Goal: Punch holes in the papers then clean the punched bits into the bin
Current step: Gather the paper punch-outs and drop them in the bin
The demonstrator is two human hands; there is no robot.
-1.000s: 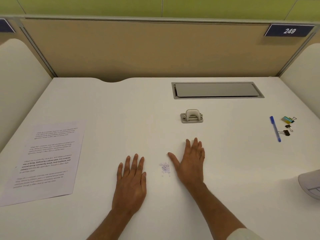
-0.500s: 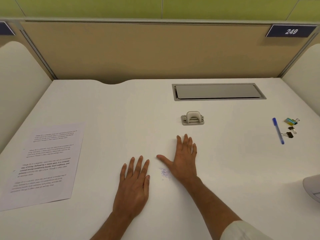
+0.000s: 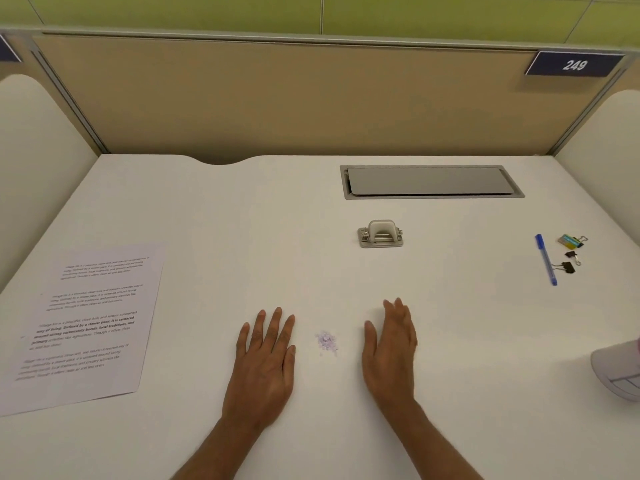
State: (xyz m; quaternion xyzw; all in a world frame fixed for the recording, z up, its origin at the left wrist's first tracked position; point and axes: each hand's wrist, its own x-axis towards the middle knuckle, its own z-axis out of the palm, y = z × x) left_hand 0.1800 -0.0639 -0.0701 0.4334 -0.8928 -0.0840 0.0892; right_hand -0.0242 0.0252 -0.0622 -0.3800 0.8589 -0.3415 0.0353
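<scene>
A small heap of pale purple punched bits [image 3: 326, 342] lies on the white desk between my two hands. My left hand [image 3: 265, 362] rests flat on the desk just left of the heap, fingers spread, holding nothing. My right hand [image 3: 390, 348] stands on its edge a little to the right of the heap, palm facing it, fingers together and straight, apart from the bits. The grey hole punch [image 3: 380, 233] sits farther back, behind my right hand. Printed papers [image 3: 85, 323] lie at the left of the desk.
A grey cable flap [image 3: 429, 181] is set into the desk behind the punch. A blue pen [image 3: 546, 259] and several binder clips [image 3: 571, 252] lie at the far right. A white rounded object [image 3: 620, 372] shows at the right edge. Partitions wall the desk.
My right hand swept left against the bits half a second ago, then drew back to the right and turned onto its edge. The heap is tighter. My left hand stayed put.
</scene>
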